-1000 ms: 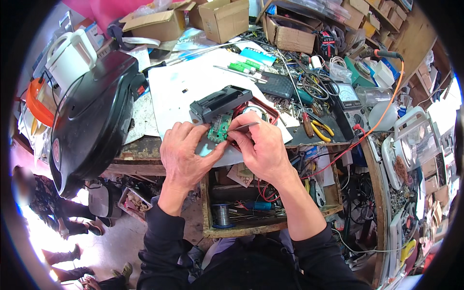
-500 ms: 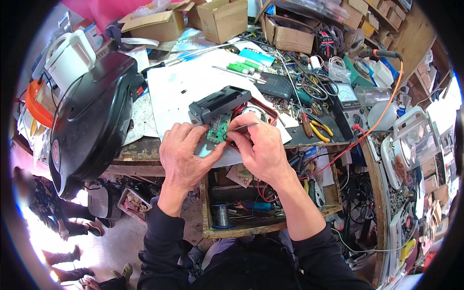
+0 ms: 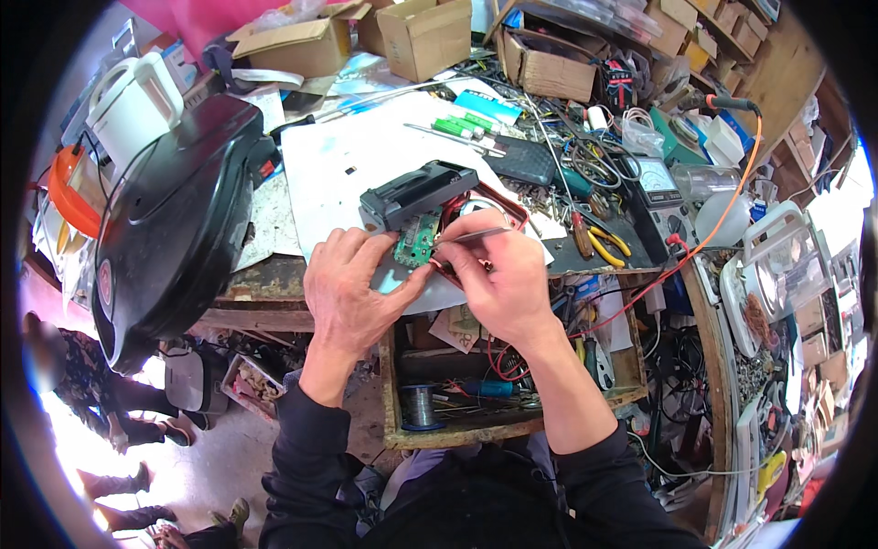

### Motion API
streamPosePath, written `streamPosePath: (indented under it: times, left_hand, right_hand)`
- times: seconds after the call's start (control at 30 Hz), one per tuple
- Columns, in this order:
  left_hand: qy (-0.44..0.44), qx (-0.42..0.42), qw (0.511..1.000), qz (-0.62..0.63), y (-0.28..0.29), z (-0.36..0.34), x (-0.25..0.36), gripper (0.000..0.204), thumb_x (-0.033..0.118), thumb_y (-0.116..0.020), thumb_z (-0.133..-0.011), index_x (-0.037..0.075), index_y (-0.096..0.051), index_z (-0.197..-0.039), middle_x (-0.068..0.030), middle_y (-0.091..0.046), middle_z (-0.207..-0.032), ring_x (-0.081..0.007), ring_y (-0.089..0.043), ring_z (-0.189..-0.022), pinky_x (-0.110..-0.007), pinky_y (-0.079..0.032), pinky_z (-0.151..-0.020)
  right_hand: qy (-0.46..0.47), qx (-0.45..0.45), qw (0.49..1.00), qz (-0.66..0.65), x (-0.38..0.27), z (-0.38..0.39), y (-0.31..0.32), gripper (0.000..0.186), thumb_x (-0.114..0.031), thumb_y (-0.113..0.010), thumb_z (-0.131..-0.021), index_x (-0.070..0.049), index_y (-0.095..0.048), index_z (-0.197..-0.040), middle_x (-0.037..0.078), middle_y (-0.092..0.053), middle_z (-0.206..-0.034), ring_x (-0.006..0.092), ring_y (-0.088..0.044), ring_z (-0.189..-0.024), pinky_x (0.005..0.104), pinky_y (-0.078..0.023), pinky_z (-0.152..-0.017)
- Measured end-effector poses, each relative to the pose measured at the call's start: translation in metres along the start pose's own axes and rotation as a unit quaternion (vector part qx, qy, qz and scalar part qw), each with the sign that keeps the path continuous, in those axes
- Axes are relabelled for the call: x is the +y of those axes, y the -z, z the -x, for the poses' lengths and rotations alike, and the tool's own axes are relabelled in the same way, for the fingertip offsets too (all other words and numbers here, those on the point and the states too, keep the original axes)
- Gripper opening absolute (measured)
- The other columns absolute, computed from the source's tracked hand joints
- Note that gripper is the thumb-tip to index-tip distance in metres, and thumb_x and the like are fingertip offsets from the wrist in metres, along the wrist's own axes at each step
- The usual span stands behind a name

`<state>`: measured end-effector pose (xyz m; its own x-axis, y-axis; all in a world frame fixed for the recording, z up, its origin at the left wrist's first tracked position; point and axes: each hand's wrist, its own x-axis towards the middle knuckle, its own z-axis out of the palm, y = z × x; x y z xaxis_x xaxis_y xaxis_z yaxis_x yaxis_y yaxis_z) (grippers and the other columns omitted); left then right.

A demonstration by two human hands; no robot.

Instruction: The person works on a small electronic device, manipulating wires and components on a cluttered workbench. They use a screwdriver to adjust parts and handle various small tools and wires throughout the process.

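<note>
My left hand (image 3: 357, 295) grips the near edge of a small green circuit board (image 3: 415, 242) with bent fingers and thumb. Pinched in my right hand (image 3: 505, 279) is a thin metal tool (image 3: 483, 232), possibly tweezers, its point at the board's right side, partly hidden by my fingers. Behind the board lies a black plastic housing (image 3: 419, 190), beside a red casing (image 3: 512, 206) with wires that my right hand partly covers. All of this is on a white sheet (image 3: 325, 165) on the bench.
A large black appliance (image 3: 174, 224) stands left. Yellow-handled pliers (image 3: 611, 249), a screwdriver (image 3: 583, 240) and an analogue meter (image 3: 660, 183) sit right. Cardboard boxes (image 3: 421, 37) line the back. Below is an open drawer (image 3: 512, 430) with a solder spool (image 3: 419, 409). People (image 3: 87, 384) are at lower left.
My right hand has shifted slightly rightward and rolled a little, with the tool's angle slightly altered. My left hand has barely moved on the board.
</note>
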<state>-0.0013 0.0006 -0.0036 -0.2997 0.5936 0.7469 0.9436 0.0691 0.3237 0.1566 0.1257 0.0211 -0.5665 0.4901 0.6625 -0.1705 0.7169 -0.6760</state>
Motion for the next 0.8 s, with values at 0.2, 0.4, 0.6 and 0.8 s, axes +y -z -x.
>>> streamPosePath:
  times: [0.2,0.4,0.6,0.8]
  left_hand:
    - [-0.008,0.005,1.0,0.0,0.002,-0.003,0.003,0.041,0.03,-0.096,-0.072,0.005,-0.077,-0.099,-0.005,-0.064,-0.083,-0.0249,-0.062,-0.078,-0.04,-0.048,-0.07]
    - [-0.013,0.013,1.0,-0.005,0.003,-0.003,0.004,0.041,0.031,-0.096,-0.073,0.004,-0.077,-0.099,-0.005,-0.064,-0.083,-0.0245,-0.062,-0.078,-0.04,-0.048,-0.07]
    - [-0.01,0.01,1.0,-0.004,0.002,-0.003,0.004,0.042,0.031,-0.096,-0.072,0.004,-0.077,-0.098,-0.005,-0.064,-0.084,-0.0243,-0.062,-0.078,-0.039,-0.048,-0.07]
    - [-0.013,0.011,1.0,-0.005,0.002,-0.003,0.003,0.042,0.031,-0.096,-0.072,0.004,-0.077,-0.099,-0.0046,-0.064,-0.083,-0.0241,-0.062,-0.078,-0.039,-0.048,-0.069]
  right_hand:
    - [-0.025,0.072,0.997,0.006,-0.002,-0.001,0.039,0.01,-0.001,-0.078,-0.095,0.001,-0.072,-0.103,0.007,-0.075,-0.092,0.0133,-0.074,-0.074,0.0266,-0.056,-0.064]
    - [-0.063,0.026,0.994,0.08,-0.009,-0.003,0.056,0.015,0.0,-0.081,-0.09,-0.001,-0.072,-0.102,0.006,-0.076,-0.082,0.0113,-0.068,-0.068,0.0279,-0.048,-0.058]
    - [-0.05,-0.003,0.993,0.106,-0.007,-0.001,0.051,0.015,0.001,-0.08,-0.089,-0.001,-0.071,-0.101,0.01,-0.076,-0.085,0.02,-0.075,-0.074,0.0321,-0.056,-0.067]
    - [-0.03,-0.008,0.992,0.119,0.001,0.0,0.047,0.013,0.002,-0.079,-0.09,-0.001,-0.071,-0.1,0.012,-0.076,-0.086,0.0221,-0.075,-0.075,0.0338,-0.057,-0.068]
